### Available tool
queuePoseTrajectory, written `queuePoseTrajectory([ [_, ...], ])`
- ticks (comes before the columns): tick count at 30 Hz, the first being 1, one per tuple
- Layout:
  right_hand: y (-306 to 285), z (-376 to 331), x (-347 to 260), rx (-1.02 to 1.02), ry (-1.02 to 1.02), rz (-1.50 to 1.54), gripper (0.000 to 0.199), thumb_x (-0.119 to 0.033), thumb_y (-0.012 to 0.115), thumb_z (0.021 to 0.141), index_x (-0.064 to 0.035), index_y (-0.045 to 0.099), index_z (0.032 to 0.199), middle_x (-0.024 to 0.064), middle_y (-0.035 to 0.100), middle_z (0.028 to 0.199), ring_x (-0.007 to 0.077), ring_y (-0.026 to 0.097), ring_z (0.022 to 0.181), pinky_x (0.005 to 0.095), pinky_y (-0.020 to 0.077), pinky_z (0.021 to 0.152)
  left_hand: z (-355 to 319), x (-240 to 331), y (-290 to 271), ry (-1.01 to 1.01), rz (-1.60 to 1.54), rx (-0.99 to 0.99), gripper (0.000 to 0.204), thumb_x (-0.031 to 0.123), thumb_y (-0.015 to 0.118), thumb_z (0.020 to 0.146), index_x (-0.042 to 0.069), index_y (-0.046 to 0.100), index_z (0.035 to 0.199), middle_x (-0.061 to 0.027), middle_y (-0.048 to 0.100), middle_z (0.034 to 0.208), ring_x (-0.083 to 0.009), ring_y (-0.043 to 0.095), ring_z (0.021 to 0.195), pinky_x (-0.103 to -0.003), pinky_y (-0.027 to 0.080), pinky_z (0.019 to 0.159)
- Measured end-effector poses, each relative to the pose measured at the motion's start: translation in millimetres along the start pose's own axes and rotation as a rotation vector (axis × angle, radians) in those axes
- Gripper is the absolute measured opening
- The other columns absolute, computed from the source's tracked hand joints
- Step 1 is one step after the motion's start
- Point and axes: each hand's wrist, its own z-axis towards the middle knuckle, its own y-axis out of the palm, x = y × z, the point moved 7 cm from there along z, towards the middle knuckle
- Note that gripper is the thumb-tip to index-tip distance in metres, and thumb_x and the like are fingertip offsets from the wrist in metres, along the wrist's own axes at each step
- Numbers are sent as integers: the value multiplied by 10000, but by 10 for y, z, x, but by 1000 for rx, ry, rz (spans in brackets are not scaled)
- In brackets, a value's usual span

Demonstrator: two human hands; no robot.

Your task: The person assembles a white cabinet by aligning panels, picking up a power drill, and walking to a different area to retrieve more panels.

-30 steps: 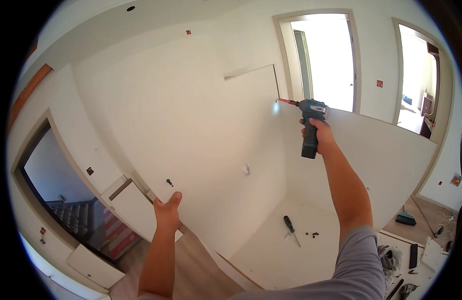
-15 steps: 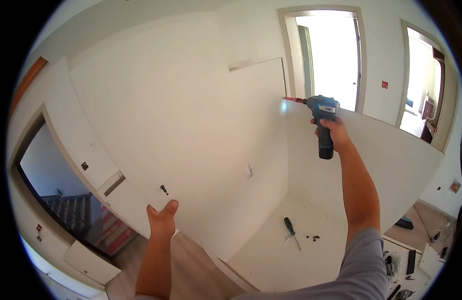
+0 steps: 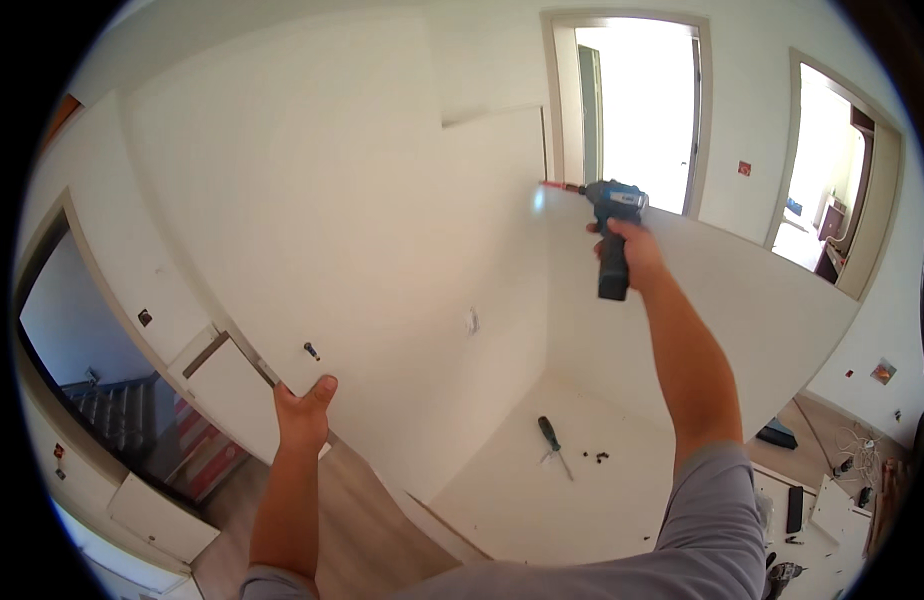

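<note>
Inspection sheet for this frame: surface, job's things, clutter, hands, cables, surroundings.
Surface: white base panel, lying flat.
Job's things: blue cordless drill, bit at the upright white panel's top corner.
Clutter: screwdriver and small dark screws on the base panel.
Hands: right hand grips the drill; left hand braces the upright panel's lower edge.
Cables: white cords on floor, far right.
Surroundings: two bright doorways, wood floor.

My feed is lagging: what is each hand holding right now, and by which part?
The right hand grips the blue drill by its handle. The left hand holds nothing; it is pressed flat against the white panel.
</note>
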Motion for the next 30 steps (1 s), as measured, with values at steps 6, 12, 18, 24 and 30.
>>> queuePoseTrajectory([
  [6, 256, -167, 76, 53, 26, 194, 286, -155, 599, 983, 17, 595, 1211, 139, 732, 1010, 207, 659, 663, 373, 559, 593, -12, 10, 0, 34, -40, -22, 419, 184, 819, 891, -13, 634, 1212, -41, 678, 1122, -139, 611, 1014, -306, 493, 930],
  [12, 214, -154, 83, 23, -10, 73, 318, -189, 557, 1009, 13, 562, 1255, 153, 720, 1047, 218, 651, 683, 390, 574, 612, -28, 65, 32, 6, -78, -79, 401, 151, 800, 901, -14, 630, 1224, -44, 677, 1119, -136, 616, 1005, -313, 510, 912],
  [18, 52, 5, 0, 31, 91, 70, 261, -219, 584, 998, -9, 576, 1152, 107, 671, 897, 225, 653, 675, 384, 571, 612, 12, 25, 27, 16, -58, -77, 518, 146, 824, 864, -29, 584, 1288, -85, 677, 1193, -208, 660, 1043, -363, 538, 953],
  [24, 80, -8, 14, 18, 56, 65, 276, -218, 578, 999, -6, 580, 1176, 112, 688, 925, 221, 656, 681, 377, 569, 612, -26, 72, 27, 11, -15, -54, 413, 212, 808, 899, -21, 643, 1198, -38, 679, 1092, -131, 609, 970, -295, 509, 874],
  [30, -49, -303, -79, -11, -97, 54, 360, -200, 590, 977, 24, 584, 1258, 145, 719, 1077, 214, 656, 691, 361, 559, 618, -21, 18, 6, 46, 35, -5, 394, 217, 812, 897, -15, 652, 1173, -23, 680, 1073, -119, 602, 960, -293, 504, 871],
])
